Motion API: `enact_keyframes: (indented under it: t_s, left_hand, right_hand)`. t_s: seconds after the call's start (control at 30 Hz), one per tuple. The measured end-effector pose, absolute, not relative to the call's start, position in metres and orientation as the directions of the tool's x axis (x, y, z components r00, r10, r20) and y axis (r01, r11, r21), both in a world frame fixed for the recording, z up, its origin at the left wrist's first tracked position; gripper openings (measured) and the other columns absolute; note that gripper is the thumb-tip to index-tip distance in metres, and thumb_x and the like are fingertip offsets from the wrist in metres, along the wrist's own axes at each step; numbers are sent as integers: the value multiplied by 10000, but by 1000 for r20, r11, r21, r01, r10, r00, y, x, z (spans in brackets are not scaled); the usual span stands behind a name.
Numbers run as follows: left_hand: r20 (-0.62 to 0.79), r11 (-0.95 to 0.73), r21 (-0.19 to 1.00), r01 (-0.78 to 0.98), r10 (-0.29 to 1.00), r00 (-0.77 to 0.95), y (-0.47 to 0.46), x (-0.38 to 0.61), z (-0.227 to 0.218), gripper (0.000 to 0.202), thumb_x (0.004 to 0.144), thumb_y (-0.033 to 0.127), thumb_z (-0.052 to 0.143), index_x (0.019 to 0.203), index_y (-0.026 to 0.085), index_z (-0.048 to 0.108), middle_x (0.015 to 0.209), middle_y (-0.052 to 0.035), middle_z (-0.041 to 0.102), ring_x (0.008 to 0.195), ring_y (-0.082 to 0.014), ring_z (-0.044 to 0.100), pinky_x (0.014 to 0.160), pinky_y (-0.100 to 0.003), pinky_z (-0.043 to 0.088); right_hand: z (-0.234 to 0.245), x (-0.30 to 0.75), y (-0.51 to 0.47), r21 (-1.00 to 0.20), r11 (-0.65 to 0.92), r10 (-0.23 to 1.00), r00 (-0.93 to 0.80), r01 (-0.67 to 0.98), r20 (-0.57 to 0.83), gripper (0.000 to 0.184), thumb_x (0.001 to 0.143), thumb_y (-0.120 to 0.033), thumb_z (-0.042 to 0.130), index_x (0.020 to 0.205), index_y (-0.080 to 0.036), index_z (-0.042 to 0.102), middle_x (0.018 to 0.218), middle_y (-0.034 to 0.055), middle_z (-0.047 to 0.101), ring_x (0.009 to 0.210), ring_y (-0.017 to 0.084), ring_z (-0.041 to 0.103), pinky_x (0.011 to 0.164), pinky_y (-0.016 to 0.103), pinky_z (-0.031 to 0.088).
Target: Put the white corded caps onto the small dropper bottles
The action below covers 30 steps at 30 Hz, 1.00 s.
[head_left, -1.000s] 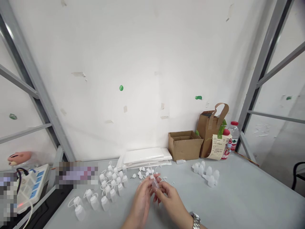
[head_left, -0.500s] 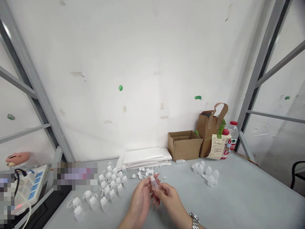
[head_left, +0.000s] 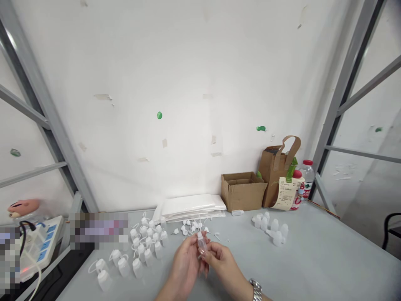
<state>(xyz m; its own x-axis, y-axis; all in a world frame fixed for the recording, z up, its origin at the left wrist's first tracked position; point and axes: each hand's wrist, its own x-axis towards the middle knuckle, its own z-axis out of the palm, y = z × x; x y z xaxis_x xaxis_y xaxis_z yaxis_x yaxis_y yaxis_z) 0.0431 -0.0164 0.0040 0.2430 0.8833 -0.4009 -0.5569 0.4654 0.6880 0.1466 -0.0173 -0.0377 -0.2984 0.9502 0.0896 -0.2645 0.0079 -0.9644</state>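
Between my two hands, just above the table, is a small translucent plastic squeeze bottle [head_left: 202, 243] with a white cap and a thin tip pointing up. My right hand [head_left: 221, 258] pinches its lower body between thumb and fingers. From the left side my left hand [head_left: 185, 260] curls round it, fingertips behind the neck; part of those fingers is hidden. Loose white caps [head_left: 188, 226] lie on the table just beyond my hands. To the left, several capped bottles [head_left: 148, 238] stand in a group. Bottles without caps [head_left: 277, 237] lie to the right.
White flat packages [head_left: 188, 207] are stacked against the wall. Right of them stand a cardboard box [head_left: 242, 196], a brown paper bag [head_left: 271, 171] and a water bottle [head_left: 308, 175]. A power strip [head_left: 46, 242] lies at the far left, beside the grey table [head_left: 313, 259].
The squeeze bottle has turned slightly more upright in my hands. Otherwise my hands stay in nearly the same place, and the things on the table have not moved.
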Motion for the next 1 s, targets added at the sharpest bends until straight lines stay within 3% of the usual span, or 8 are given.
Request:
enact_keyframes:
  t_s: [0.13,0.27,0.43,0.67,0.8,1.0]
  left_hand:
    - [-382,416,734,-537,906,181,-15,44,-1,269,845,235,393,999,98,567,753,-50,627,509,-119,531,399,-235,338]
    - [-343,383,751,-538,922,177,-16,43,-2,275,825,255,451,1003,113,605,889,-83,670,729,-163,612,490,-235,426]
    - [-308,372,731,-571,928,210,-18,41,0,274,788,276,487,993,153,621,1059,-86,655,964,-200,591,601,-236,450]
    - [-217,300,773,-559,953,211,-17,41,-4,302,761,303,501,988,148,626,1106,-104,631,1028,-221,550,588,-243,423]
    - [-190,287,793,-537,955,230,-15,41,-9,348,751,349,507,1003,135,616,1029,-121,644,994,-237,552,517,-249,371]
    - [-155,262,801,-539,959,236,-15,41,-15,364,705,336,552,1005,141,617,971,-106,658,895,-216,574,542,-254,362]
  right_hand:
    - [-34,150,-15,-918,-67,901,-419,-390,112,416,692,-547,657,615,-150,560,514,-7,562,474,101,490,498,226,343]
    - [-28,154,-17,-848,-169,867,-485,-502,114,381,704,-502,674,699,-124,624,527,-4,560,484,89,474,519,217,327]
    - [-27,155,-18,-820,-183,864,-487,-541,128,368,728,-487,662,713,-121,620,553,5,566,499,88,470,542,221,328]
    - [-34,153,-13,-933,-12,905,-401,-359,142,398,737,-545,620,668,-161,539,538,-20,533,495,103,476,544,246,365]
    - [-34,153,-12,-965,79,922,-351,-250,166,432,724,-597,595,671,-176,516,543,-25,528,504,108,476,556,255,375]
    - [-33,153,-13,-975,107,937,-309,-193,163,427,726,-599,588,701,-178,525,554,-30,519,518,112,476,554,257,379]
